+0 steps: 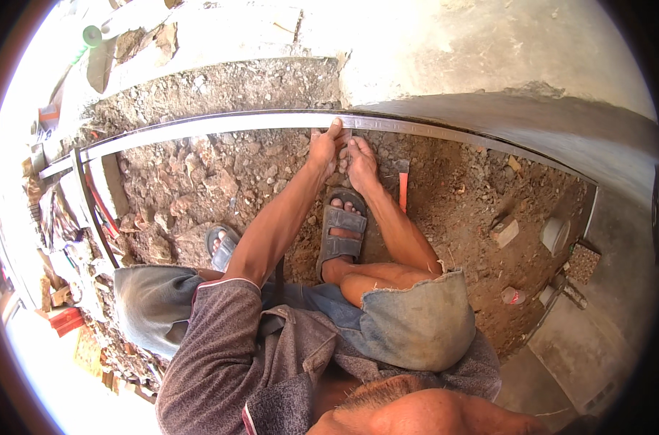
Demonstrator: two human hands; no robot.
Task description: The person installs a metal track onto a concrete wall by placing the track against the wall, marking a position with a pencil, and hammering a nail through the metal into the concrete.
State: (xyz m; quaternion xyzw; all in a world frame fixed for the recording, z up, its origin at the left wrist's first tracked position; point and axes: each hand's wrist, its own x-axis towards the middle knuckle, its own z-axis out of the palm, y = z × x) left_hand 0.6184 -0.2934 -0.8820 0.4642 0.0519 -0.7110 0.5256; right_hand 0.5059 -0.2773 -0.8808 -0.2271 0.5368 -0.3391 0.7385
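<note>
A long silvery metal strip (220,122), curved by the lens, spans the view from left to right above the dug soil. Slots or marks run along its right half. My left hand (323,151) grips the strip's near edge at mid-length, thumb laid over its face. Close beside it, my right hand (361,165) is closed in a pinch just below the strip. What its fingertips hold, if anything, is too small to make out. A hand tool with an orange handle (403,190) stands in the soil right of my right hand.
A pale concrete wall (489,51) borders the far right side. Rubble (206,174) covers the ground at left, near a dark bar (90,206). At right lie a brick piece (505,230), a crushed cup (512,296) and a pale pipe end (554,235).
</note>
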